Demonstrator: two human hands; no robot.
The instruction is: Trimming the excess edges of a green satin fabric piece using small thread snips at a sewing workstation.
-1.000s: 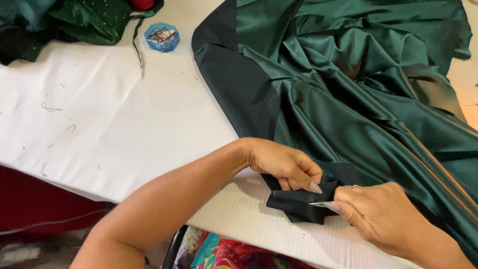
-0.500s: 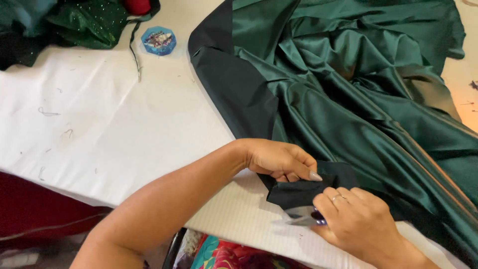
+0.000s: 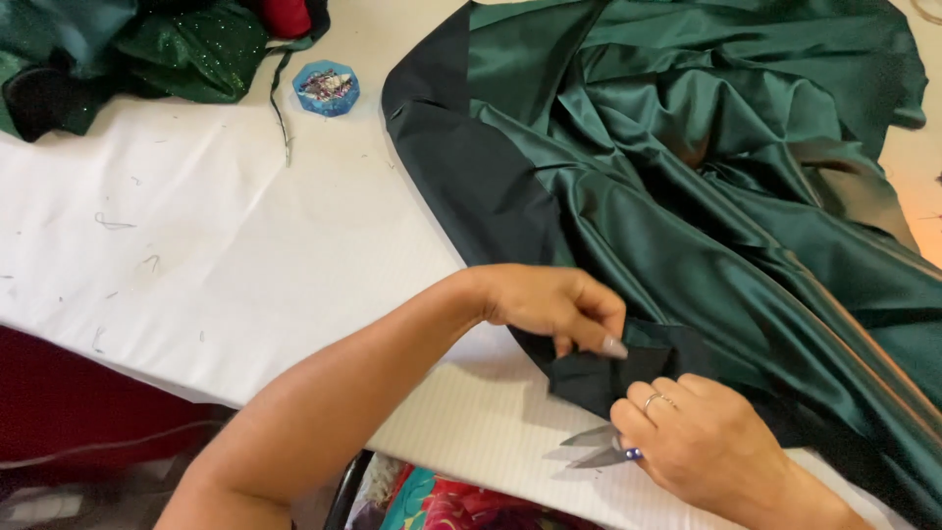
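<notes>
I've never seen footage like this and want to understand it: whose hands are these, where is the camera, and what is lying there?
There is no machine here. A person is working with two bare hands, and the single picture comes from a camera worn on their head, looking down at the work.

The surface is a table covered in white cloth, dotted with stray thread bits. Across its right side lies a large piece of shiny dark green fabric with a darker band along its edge. The left hand pinches that dark edge near the table's front. The right hand, wearing a ring, has small scissors in its grip, blades pointing left, just below the edge.

Farther back sit a small blue dish of tiny bits, a heap of sparkly green cloth and something red.
</notes>
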